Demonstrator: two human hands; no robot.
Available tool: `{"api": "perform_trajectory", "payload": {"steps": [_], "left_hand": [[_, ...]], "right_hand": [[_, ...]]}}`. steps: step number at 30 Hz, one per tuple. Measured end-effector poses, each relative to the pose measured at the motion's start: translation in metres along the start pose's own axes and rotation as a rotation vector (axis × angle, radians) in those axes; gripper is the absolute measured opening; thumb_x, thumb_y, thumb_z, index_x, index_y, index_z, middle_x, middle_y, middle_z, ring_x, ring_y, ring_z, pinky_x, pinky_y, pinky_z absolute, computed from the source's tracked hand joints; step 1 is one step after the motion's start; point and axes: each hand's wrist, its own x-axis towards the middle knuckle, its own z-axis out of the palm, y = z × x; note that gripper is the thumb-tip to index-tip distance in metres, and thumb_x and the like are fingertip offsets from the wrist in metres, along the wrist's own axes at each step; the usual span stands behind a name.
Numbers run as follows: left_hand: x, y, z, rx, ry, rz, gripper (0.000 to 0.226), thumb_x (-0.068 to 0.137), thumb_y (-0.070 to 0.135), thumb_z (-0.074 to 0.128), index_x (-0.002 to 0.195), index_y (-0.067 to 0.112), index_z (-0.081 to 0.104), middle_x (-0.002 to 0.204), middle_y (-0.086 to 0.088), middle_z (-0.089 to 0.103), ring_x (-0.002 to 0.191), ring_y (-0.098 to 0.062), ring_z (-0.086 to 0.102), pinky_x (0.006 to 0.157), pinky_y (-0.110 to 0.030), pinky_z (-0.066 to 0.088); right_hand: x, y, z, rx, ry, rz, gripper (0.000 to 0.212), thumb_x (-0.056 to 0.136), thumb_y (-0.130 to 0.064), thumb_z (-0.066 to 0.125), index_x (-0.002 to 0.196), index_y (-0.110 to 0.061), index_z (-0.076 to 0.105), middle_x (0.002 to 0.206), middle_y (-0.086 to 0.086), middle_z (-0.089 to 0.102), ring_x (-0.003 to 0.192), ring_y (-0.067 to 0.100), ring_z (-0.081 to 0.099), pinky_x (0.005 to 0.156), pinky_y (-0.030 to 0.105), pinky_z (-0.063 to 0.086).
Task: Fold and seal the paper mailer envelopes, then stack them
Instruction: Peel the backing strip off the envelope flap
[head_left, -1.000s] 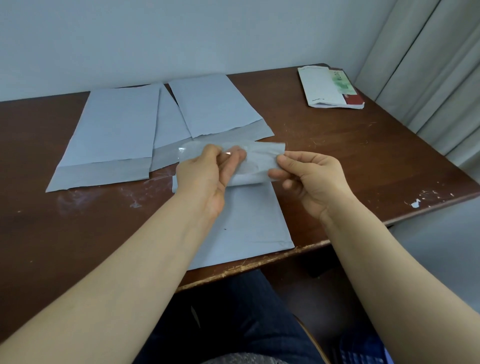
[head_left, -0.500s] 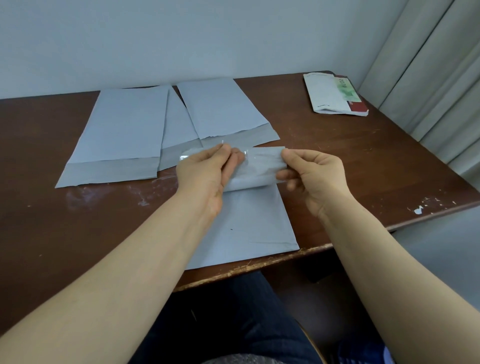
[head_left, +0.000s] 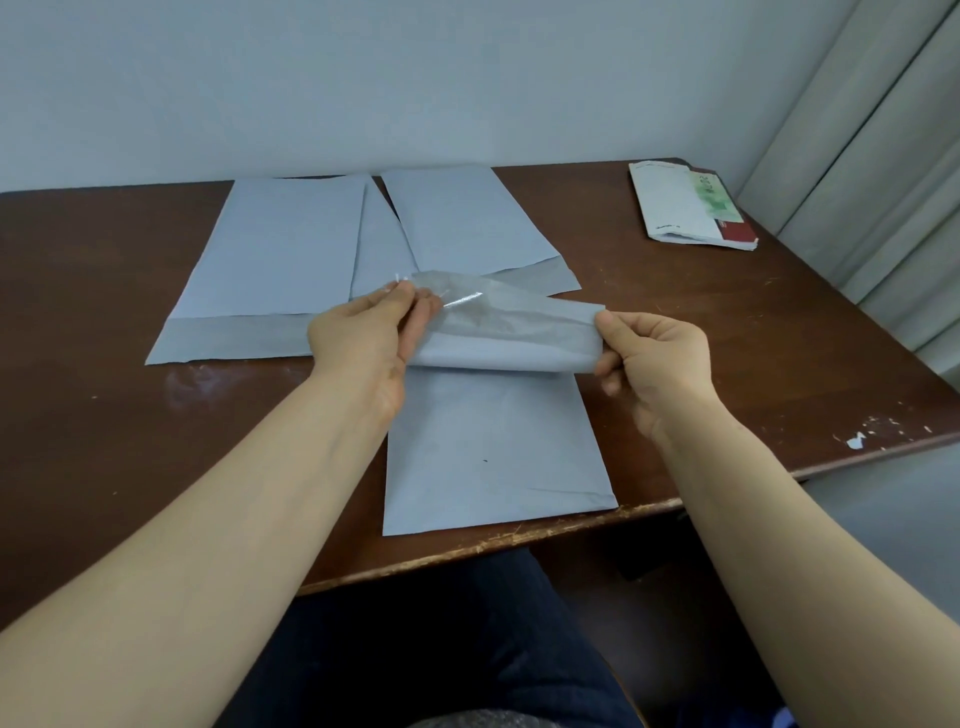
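Grey-blue mailers (head_left: 280, 249) lie flat and overlapping on the brown table (head_left: 104, 415), beyond and left of the left hand (head_left: 363, 338), which pinches the left end of the near mailer's (head_left: 493, 452) raised flap (head_left: 509, 338), where a shiny clear strip (head_left: 462, 301) curls up by its fingertips. That flap arches between the two grips, while the mailer's body lies flat just below both hands. Thumb and curled fingers of the right hand (head_left: 654, 358) pinch the flap's right end, and a booklet (head_left: 685, 208) lies well beyond it.

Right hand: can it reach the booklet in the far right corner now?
Probably not yet: the right hand pinches the near envelope by its flap. Bare table lies between it and the booklet, so the path looks open.
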Motion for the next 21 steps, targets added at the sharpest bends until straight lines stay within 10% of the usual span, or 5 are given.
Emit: {"api": "perform_trajectory", "payload": {"steps": [8, 21], "left_hand": [[0.002, 0.015, -0.015, -0.055, 0.066, 0.012, 0.007, 0.085, -0.002, 0.064, 0.091, -0.004, 0.062, 0.086, -0.016, 0.067, 0.083, -0.024, 0.071, 0.07, -0.024, 0.059], [0.016, 0.041, -0.044, -0.109, 0.166, 0.1, 0.009, 0.086, 0.001, 0.064, 0.094, -0.001, 0.063, 0.096, -0.017, 0.068, 0.082, -0.021, 0.071, 0.075, -0.024, 0.058]], "right_hand": [[-0.002, -0.002, 0.007, 0.085, 0.001, 0.046, 0.008, 0.091, -0.014, 0.06, 0.09, -0.007, 0.064, 0.076, 0.013, 0.07, 0.052, 0.012, 0.068, 0.037, 0.016, 0.045], [-0.003, -0.001, 0.013, 0.067, 0.051, 0.043, 0.009, 0.093, -0.013, 0.058, 0.09, -0.005, 0.062, 0.072, 0.013, 0.069, 0.048, 0.011, 0.066, 0.043, 0.017, 0.05]]}}
